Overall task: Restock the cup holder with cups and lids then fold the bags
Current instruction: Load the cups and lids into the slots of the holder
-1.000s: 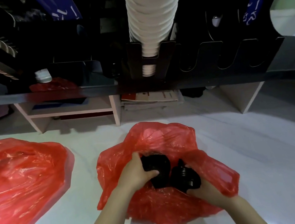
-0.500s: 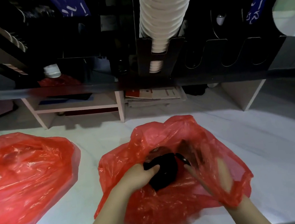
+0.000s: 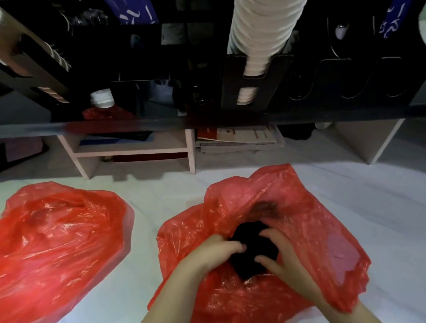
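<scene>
Both hands in red bag, left hand and right hand curled around black lids between them

A dark stack of lids sits in the open mouth of a crumpled red bag, gripped between the left hand and the right hand. A second bag, also red, lies slack well to its left. Behind them, the black cup holder carries a tall, tilted column of white cups.
</scene>
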